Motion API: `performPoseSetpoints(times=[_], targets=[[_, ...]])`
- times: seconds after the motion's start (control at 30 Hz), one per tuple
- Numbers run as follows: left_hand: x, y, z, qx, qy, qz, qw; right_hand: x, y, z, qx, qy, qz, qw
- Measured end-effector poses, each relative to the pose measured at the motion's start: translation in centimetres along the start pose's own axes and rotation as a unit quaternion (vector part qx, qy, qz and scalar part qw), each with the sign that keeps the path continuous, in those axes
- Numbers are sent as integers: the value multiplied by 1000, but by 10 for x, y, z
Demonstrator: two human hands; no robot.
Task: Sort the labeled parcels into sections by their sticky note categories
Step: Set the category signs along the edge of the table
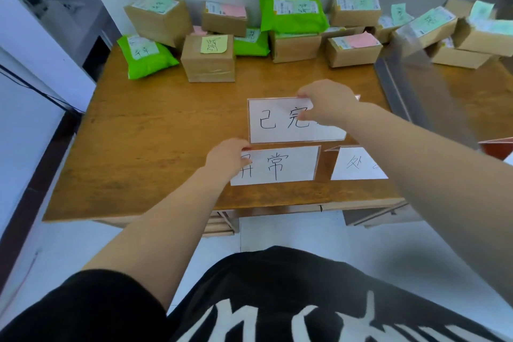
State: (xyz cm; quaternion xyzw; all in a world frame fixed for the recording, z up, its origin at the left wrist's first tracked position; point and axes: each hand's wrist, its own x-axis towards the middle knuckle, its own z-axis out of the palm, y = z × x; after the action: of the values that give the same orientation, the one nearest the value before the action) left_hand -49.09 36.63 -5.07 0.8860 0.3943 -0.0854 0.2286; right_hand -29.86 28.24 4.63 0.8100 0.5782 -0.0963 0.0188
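Note:
Three white sign cards with handwritten characters lie on the wooden table [144,147]. My right hand [324,103] pinches the upper card [274,122] at its top right part. My left hand [226,157] grips the left end of the lower left card [280,165]. A third card [358,165] lies to the right, partly under my right forearm. At the table's back, parcels wait in a row: brown boxes such as one with a yellow note [208,58], one with a pink note [354,48], and green bags [145,55] [293,12].
A white wall stands behind the parcels. A clear upright panel [410,69] divides this table from a neighbouring surface on the right, where more boxes [472,33] with green notes sit. The table's front edge is near my body; drawers show below it.

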Motion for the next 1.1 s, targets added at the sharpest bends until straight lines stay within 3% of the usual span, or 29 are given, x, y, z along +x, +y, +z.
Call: performPoseSetpoints(times=[0.3,0.63,0.93,1.1], targets=[[-16,-74,-21,10,17,-32,999,18,-13,19,40,-14,-5,999],[-55,-190,-56,35,18,-81,996,43,-94,48,36,-35,35,998],[-72,-277,-83,38,26,-96,994,57,-146,70,13,-56,70,996],[-64,-293,-94,77,11,-67,995,59,-162,78,-9,-61,72,996]])
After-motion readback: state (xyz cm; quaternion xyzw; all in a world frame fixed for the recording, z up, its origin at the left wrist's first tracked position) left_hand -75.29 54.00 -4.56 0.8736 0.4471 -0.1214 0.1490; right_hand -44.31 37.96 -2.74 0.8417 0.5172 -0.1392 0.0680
